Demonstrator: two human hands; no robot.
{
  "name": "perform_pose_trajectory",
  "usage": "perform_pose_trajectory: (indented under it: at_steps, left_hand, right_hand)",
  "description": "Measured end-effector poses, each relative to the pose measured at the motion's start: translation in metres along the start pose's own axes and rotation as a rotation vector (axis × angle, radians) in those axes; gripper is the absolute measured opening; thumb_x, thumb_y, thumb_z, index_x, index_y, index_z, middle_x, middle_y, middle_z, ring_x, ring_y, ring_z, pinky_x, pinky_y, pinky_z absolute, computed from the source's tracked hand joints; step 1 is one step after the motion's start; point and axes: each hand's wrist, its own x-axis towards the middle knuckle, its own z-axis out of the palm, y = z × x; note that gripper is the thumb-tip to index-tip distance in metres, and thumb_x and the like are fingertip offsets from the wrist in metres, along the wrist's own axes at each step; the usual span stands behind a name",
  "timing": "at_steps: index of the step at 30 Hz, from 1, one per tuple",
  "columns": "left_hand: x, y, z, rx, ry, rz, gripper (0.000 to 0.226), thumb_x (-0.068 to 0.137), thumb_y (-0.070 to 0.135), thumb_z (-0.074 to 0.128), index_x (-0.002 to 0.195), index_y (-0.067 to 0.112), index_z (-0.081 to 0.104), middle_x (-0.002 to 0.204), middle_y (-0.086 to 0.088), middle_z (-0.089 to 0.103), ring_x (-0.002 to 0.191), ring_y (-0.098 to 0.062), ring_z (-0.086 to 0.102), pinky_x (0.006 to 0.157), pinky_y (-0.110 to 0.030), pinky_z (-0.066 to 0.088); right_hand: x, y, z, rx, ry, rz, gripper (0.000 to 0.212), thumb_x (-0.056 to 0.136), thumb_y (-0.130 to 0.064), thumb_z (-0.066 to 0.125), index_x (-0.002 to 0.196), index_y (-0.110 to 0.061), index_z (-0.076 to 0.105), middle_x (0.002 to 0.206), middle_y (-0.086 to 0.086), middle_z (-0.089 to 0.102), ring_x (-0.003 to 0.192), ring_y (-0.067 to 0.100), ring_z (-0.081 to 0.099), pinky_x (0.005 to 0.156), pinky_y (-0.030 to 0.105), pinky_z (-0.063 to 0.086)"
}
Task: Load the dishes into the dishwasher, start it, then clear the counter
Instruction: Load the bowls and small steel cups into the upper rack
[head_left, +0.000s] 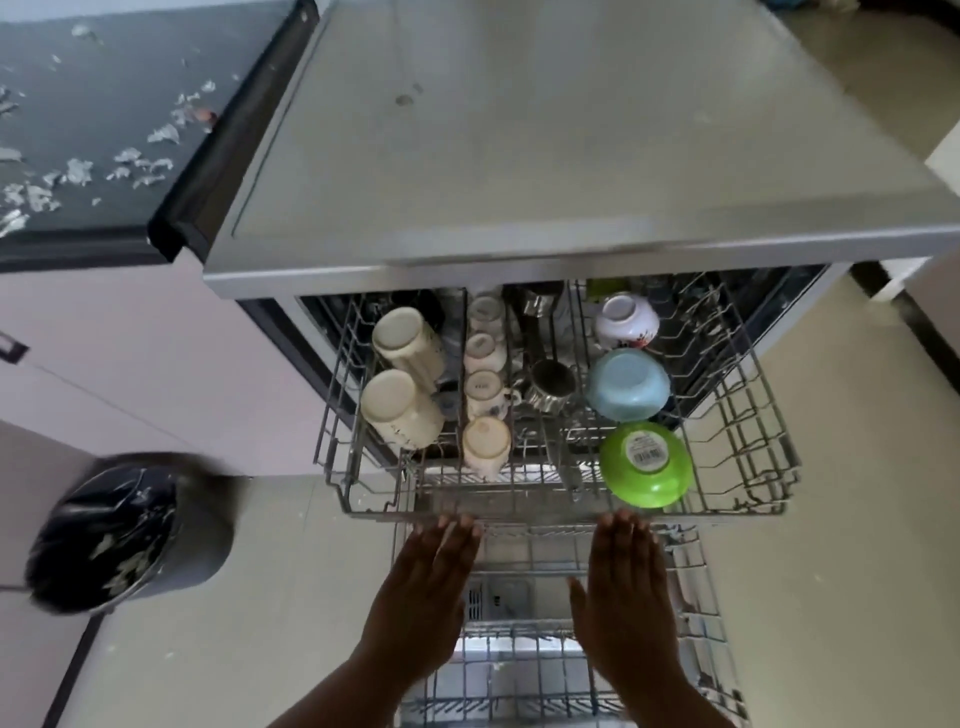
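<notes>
The dishwasher's upper rack (748, 467) is pulled out under the grey top (519, 130). It holds two cream mugs (400, 410), several small cups (485, 384), a steel cup (550, 382), a white floral bowl (626, 319), a blue bowl (628, 384) and a green bowl (647, 465), all upside down. My left hand (421, 587) and my right hand (628, 587) are flat and open, fingertips at the rack's front rail. The lower rack (696, 597) sits beneath my hands, over the open door.
A dark counter (104, 104) at the left is strewn with pale scraps. A dark bin (130, 530) with scraps inside stands on the floor at the lower left. White cabinet fronts (130, 364) lie left of the dishwasher; pale floor tiles (857, 571) lie to the right.
</notes>
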Motion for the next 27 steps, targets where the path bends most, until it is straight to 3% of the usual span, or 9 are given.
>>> perform_pose_trajectory:
  at_steps: [2,5,7,11,14,18,21,24,27]
  left_hand:
    - [0.002,-0.005,0.002,-0.016,-0.002,0.010,0.086,0.077,0.025,0.056,0.152,0.009,0.018,0.155,-0.013,0.030,0.147,-0.031,0.015,0.117,-0.045,0.016]
    - [0.008,-0.010,0.001,-0.006,-0.002,0.037,0.090,0.071,0.023,0.063,0.150,0.011,0.021,0.155,-0.010,0.027,0.145,-0.028,0.021,0.118,-0.043,0.014]
    - [0.016,-0.010,0.000,0.002,-0.015,0.033,0.096,0.068,0.023,0.070,0.150,0.012,0.021,0.157,-0.010,0.024,0.146,-0.028,0.020,0.120,-0.043,0.010]
    - [0.044,-0.013,0.004,-0.002,0.000,-0.055,0.101,0.066,0.025,0.077,0.151,0.010,0.024,0.159,-0.011,0.022,0.148,-0.029,0.016,0.119,-0.046,0.012]
    - [0.065,-0.024,0.006,0.015,0.028,-0.107,0.100,0.067,0.025,0.076,0.151,0.009,0.023,0.159,-0.012,0.021,0.147,-0.031,0.020,0.119,-0.048,0.013]
    - [0.091,-0.039,0.015,0.043,0.085,-0.094,0.096,0.066,0.021,0.074,0.150,0.006,0.031,0.159,-0.013,0.020,0.144,-0.034,0.025,0.120,-0.048,0.012]
    - [0.106,-0.049,0.019,0.097,0.071,-0.108,0.098,0.070,0.025,0.070,0.152,0.008,0.020,0.162,-0.010,0.004,0.147,-0.032,0.016,0.120,-0.048,0.006]
    - [0.122,-0.060,0.017,0.153,0.055,-0.113,0.089,0.080,0.036,0.057,0.154,0.009,0.015,0.161,-0.013,0.010,0.148,-0.033,0.010,0.120,-0.045,-0.005]
    - [0.145,-0.071,0.013,0.230,-0.062,-0.152,0.093,0.090,0.050,0.045,0.153,0.013,-0.011,0.160,-0.010,-0.016,0.148,-0.030,-0.014,0.119,-0.047,-0.011]
  right_hand:
    - [0.001,0.005,0.004,-0.020,0.030,-0.045,0.078,0.096,-0.041,0.034,0.152,0.003,0.003,0.158,0.028,-0.003,0.142,0.047,0.017,0.118,0.053,0.011]
    - [0.004,0.009,0.005,-0.049,0.032,-0.044,0.115,0.069,-0.027,0.075,0.153,0.001,0.002,0.153,0.031,0.014,0.139,0.048,0.023,0.118,0.053,0.013]
    - [0.014,0.015,0.002,-0.045,0.018,-0.012,0.125,0.060,-0.023,0.083,0.152,0.001,0.003,0.152,0.029,0.019,0.141,0.046,0.022,0.118,0.052,0.013]
    - [0.044,0.015,-0.007,-0.038,-0.013,-0.008,0.124,0.059,-0.024,0.082,0.152,0.001,0.004,0.156,0.023,0.012,0.142,0.042,0.024,0.115,0.053,0.021]
    - [0.069,0.010,-0.008,-0.038,-0.046,-0.007,0.120,0.059,-0.029,0.083,0.151,0.003,0.014,0.157,0.022,0.009,0.145,0.039,0.018,0.118,0.050,0.013]
    - [0.099,0.011,-0.002,-0.058,-0.065,0.047,0.125,0.057,-0.033,0.083,0.151,0.001,0.008,0.158,0.024,0.012,0.145,0.038,0.012,0.120,0.046,0.004]
    - [0.116,0.011,0.003,-0.097,-0.091,0.052,0.126,0.063,-0.041,0.081,0.151,0.001,0.002,0.158,0.023,0.001,0.147,0.039,0.006,0.120,0.049,0.009]
    - [0.136,0.014,0.002,-0.130,-0.120,0.058,0.119,0.076,-0.044,0.071,0.150,-0.002,-0.012,0.157,0.020,-0.015,0.147,0.036,-0.009,0.118,0.045,-0.006]
    - [0.162,0.017,-0.004,-0.159,-0.182,0.035,0.119,0.082,-0.052,0.065,0.150,-0.004,-0.021,0.158,0.019,-0.022,0.147,0.036,-0.017,0.117,0.043,-0.014]
